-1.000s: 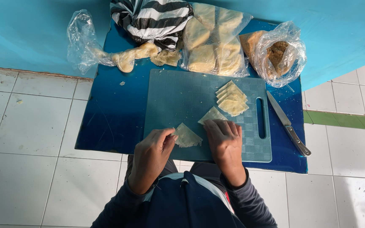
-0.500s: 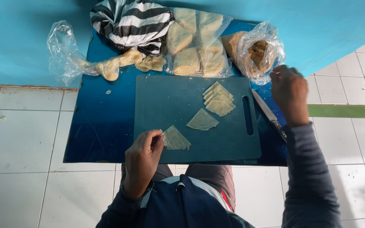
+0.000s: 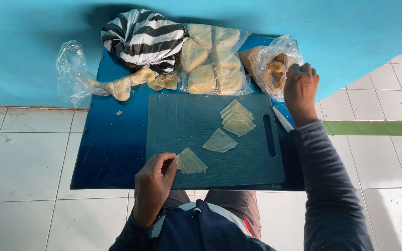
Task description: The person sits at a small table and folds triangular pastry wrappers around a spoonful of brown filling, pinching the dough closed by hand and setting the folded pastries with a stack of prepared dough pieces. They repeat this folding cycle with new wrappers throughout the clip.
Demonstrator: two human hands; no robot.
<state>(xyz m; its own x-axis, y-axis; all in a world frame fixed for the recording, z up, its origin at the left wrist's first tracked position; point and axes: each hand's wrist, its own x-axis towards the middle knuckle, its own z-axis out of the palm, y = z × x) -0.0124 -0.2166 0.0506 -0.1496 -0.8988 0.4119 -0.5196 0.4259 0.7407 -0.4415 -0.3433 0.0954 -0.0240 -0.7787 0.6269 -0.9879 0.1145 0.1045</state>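
Observation:
My left hand [image 3: 155, 179] pinches the near corner of a folded triangle of thin dough [image 3: 191, 162] on the teal cutting board [image 3: 182, 121]. My right hand [image 3: 300, 88] is stretched out to the far right, fingers curled at the open clear bag of brownish filling [image 3: 268, 62]; whether it grips anything cannot be seen. A second dough triangle [image 3: 220, 141] lies mid-board. A small stack of dough triangles [image 3: 237, 118] sits at the board's far right. A knife blade [image 3: 283, 119] shows under my right forearm.
The board rests on a blue low table [image 3: 112, 144] against a turquoise wall. At the back lie a striped black-and-white bag [image 3: 140, 39], a clear bag of folded pastries [image 3: 212, 60] and a twisted clear bag with dough [image 3: 117, 86]. White floor tiles surround the table.
My right hand left the board, rose to the right over the knife, then reached further back to the bag of filling. My left hand stayed on the near dough triangle.

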